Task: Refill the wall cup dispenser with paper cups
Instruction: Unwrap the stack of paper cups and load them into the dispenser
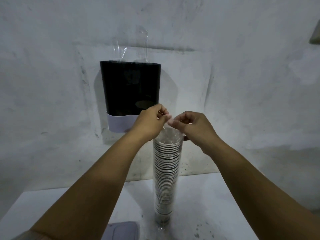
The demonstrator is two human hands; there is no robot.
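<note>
clear plastic sleeve [166, 172] wraps a tall stack of paper cups [165, 179] that stands upright on the white bench [52, 205], just right of the middle. both hands meet above the top of the stack. the left hand [150, 122] has its grip closed, thumb and fingers pinching the loose top of the sleeve. the right hand [194, 125] also has its grip closed, fingers curled and pinching the same bit of plastic, almost touching the left. behind them, on the grey wall [242, 66], hangs the dispenser [130, 87], black with a white band at its foot; the left hand covers its lower right corner. clear tape [131, 47] shows above its top edge. a pale lid [123, 230] lies at the bench's near edge.
</note>
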